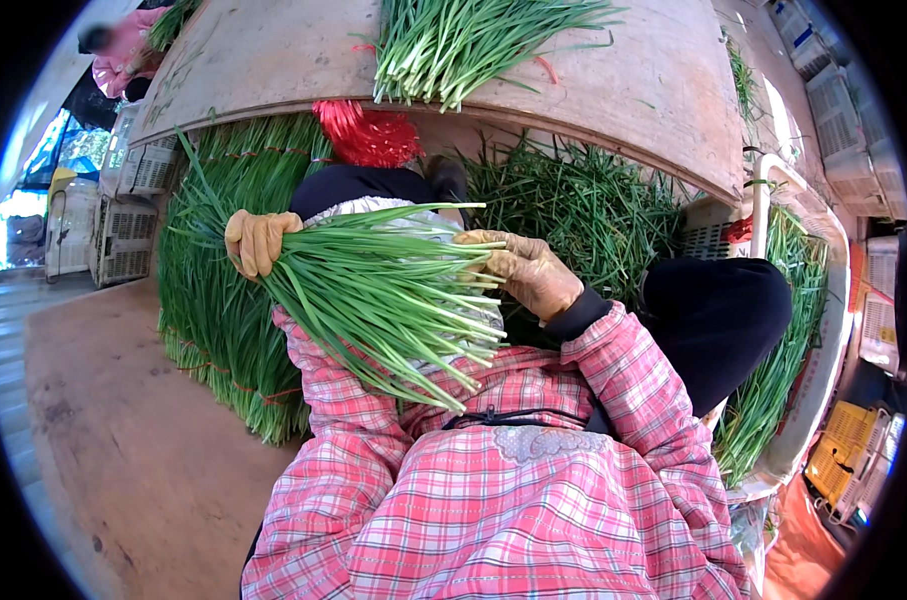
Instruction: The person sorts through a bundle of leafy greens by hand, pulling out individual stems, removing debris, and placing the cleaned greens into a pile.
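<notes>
A fanned bunch of long green chives lies across my lap, pale stem ends to the right. My left hand, in a tan glove, is closed round the leafy part near its left end. My right hand, gloved alike, has its thumb and fingers pinched on a few pale stem ends at the upper right of the bunch. The lower stems fan out apart from that hand. The palm side of the right hand is hidden.
A wooden board ahead bears another pile of chives; red ties hang at its edge. Tied chive bundles are stacked at left. Loose green leaves lie under the board. A white crate stands at right. Another person is far left.
</notes>
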`<action>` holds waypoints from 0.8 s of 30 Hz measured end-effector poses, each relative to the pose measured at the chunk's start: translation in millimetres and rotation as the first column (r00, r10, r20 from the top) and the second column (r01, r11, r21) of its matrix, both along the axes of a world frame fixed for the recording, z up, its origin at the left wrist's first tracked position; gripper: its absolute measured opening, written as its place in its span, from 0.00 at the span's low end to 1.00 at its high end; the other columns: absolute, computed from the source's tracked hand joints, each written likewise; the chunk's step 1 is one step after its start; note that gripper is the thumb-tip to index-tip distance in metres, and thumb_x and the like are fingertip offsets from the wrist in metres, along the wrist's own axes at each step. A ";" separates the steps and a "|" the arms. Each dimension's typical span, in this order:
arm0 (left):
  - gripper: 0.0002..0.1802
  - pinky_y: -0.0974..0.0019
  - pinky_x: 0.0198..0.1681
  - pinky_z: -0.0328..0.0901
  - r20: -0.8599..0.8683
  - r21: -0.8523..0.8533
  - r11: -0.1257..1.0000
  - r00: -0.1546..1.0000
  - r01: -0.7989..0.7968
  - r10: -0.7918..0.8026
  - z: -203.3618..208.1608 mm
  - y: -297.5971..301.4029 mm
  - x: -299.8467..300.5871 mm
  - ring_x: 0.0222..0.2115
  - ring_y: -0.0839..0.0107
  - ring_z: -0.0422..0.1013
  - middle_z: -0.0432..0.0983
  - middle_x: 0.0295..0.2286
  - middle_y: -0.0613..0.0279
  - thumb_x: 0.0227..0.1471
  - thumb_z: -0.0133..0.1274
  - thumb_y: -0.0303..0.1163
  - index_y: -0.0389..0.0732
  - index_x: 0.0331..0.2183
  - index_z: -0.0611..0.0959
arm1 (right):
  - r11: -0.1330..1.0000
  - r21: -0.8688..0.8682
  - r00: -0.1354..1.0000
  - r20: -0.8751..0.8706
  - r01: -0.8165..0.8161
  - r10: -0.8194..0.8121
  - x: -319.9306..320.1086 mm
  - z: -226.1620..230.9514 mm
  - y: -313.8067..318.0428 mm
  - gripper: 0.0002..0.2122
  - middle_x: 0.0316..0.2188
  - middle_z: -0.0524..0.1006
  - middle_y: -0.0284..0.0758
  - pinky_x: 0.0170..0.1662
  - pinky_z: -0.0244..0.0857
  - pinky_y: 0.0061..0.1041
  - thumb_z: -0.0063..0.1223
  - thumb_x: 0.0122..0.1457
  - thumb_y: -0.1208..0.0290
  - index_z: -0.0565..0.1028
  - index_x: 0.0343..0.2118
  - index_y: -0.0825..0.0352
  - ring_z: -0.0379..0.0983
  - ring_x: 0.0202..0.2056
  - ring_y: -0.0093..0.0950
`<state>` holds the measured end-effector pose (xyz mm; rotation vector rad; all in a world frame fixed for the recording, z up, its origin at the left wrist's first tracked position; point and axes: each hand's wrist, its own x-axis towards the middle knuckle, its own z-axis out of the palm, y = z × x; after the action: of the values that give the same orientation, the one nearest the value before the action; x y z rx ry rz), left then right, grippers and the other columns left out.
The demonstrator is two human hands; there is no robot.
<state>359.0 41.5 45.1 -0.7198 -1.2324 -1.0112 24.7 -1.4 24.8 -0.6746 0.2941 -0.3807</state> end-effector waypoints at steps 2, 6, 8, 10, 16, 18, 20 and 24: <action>0.13 0.80 0.28 0.55 -0.014 0.027 1.000 1.000 -0.016 0.016 -0.5 4.9 -0.7 0.13 0.84 0.66 0.72 0.12 0.75 0.37 0.51 0.28 0.45 0.22 0.61 | 0.994 0.063 0.989 0.122 -0.090 0.082 -5.9 -3.0 -7.7 0.25 0.45 0.71 0.43 0.51 0.61 0.29 0.50 0.56 0.58 0.66 0.49 0.74 0.69 0.46 0.31; 0.14 0.80 0.28 0.55 -0.035 0.096 0.995 0.998 -0.041 0.045 3.6 8.1 -6.8 0.13 0.83 0.66 0.73 0.13 0.74 0.36 0.52 0.28 0.45 0.23 0.62 | 0.994 0.102 0.997 0.072 -0.050 0.042 -6.9 -5.2 -2.9 0.22 0.44 0.71 0.46 0.50 0.62 0.29 0.49 0.57 0.59 0.68 0.45 0.76 0.69 0.45 0.32; 0.14 0.80 0.28 0.55 -0.111 0.189 0.979 0.989 -0.071 0.093 4.1 12.2 -17.3 0.13 0.83 0.67 0.73 0.13 0.74 0.35 0.52 0.28 0.44 0.23 0.62 | 0.999 0.053 0.982 -0.190 -0.010 0.020 -2.4 -8.6 -1.6 0.16 0.39 0.75 0.42 0.47 0.64 0.25 0.52 0.56 0.65 0.72 0.41 0.74 0.71 0.41 0.27; 0.15 0.80 0.28 0.55 -0.019 0.156 0.985 0.997 -0.073 0.076 0.1 11.1 -4.1 0.13 0.83 0.67 0.73 0.13 0.74 0.34 0.53 0.28 0.44 0.23 0.62 | 1.000 0.010 0.968 -0.252 -0.008 0.010 2.0 -1.8 2.0 0.13 0.36 0.76 0.38 0.44 0.65 0.23 0.55 0.54 0.69 0.74 0.38 0.73 0.72 0.38 0.24; 0.17 0.80 0.29 0.54 0.085 0.019 1.000 0.996 -0.016 0.014 3.5 1.1 -0.9 0.13 0.82 0.67 0.72 0.12 0.74 0.32 0.52 0.27 0.42 0.26 0.61 | 0.992 -0.118 0.933 -0.354 0.031 -0.072 7.3 24.5 4.4 0.08 0.28 0.78 0.34 0.35 0.67 0.20 0.58 0.50 0.74 0.77 0.33 0.71 0.73 0.28 0.21; 0.17 0.80 0.30 0.54 0.137 0.026 0.999 0.990 -0.018 0.014 6.7 0.4 0.3 0.13 0.82 0.67 0.72 0.12 0.74 0.32 0.51 0.26 0.42 0.27 0.61 | 0.989 -0.130 0.921 -0.372 0.074 -0.117 7.1 25.9 4.9 0.08 0.27 0.78 0.34 0.33 0.67 0.20 0.58 0.50 0.74 0.76 0.32 0.72 0.73 0.27 0.21; 0.14 0.80 0.30 0.54 0.131 0.032 0.999 0.991 -0.032 0.028 8.2 1.6 -1.5 0.12 0.81 0.65 0.71 0.12 0.75 0.36 0.49 0.26 0.42 0.26 0.61 | 0.985 -0.061 0.918 -0.357 0.161 -0.172 10.6 26.9 7.8 0.08 0.27 0.77 0.35 0.33 0.67 0.20 0.58 0.50 0.74 0.76 0.31 0.72 0.73 0.27 0.21; 0.05 0.77 0.29 0.55 0.016 0.235 0.961 0.989 -0.144 0.144 9.4 12.6 -18.4 0.10 0.82 0.62 0.68 0.11 0.76 0.46 0.41 0.28 0.41 0.27 0.62 | 0.972 0.001 0.909 -0.356 0.234 -0.219 10.3 28.6 9.7 0.08 0.28 0.77 0.37 0.32 0.68 0.20 0.56 0.51 0.75 0.75 0.32 0.74 0.73 0.27 0.23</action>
<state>340.6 54.0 54.6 -0.4392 -1.1231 -1.0146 35.0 8.3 53.5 -0.6658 0.7277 -0.4727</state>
